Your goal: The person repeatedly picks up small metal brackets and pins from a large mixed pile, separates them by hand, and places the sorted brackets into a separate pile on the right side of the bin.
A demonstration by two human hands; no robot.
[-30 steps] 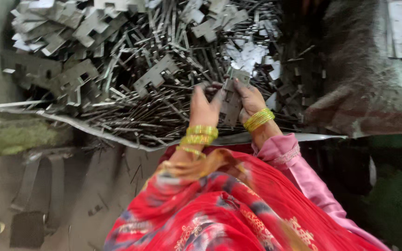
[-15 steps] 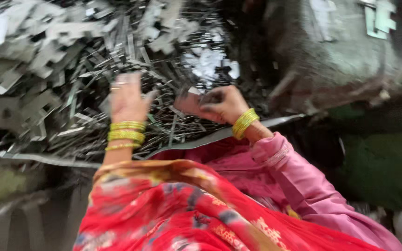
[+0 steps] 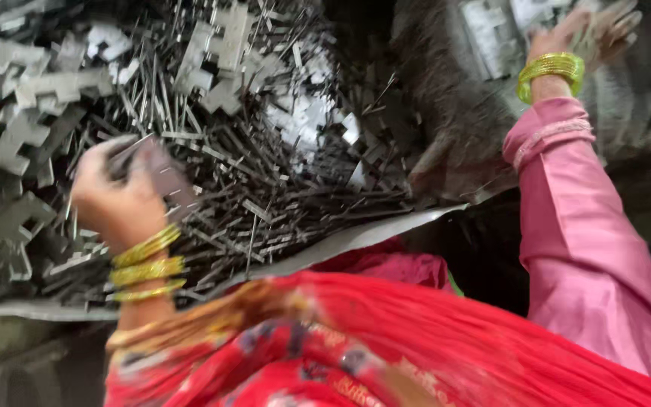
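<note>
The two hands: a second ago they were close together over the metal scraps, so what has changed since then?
They have parted. The right hand has swung out to the far right, over a grey sack with pale pieces near it; the blur hides any hold. The left hand has moved left and is closed on a thin flat metal piece. The heap of metal strips and notched plates lies as before.

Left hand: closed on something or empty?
Closed. The left hand has its fingers curled around flat metal pieces above the scrap pile; the piece count is blurred.
</note>
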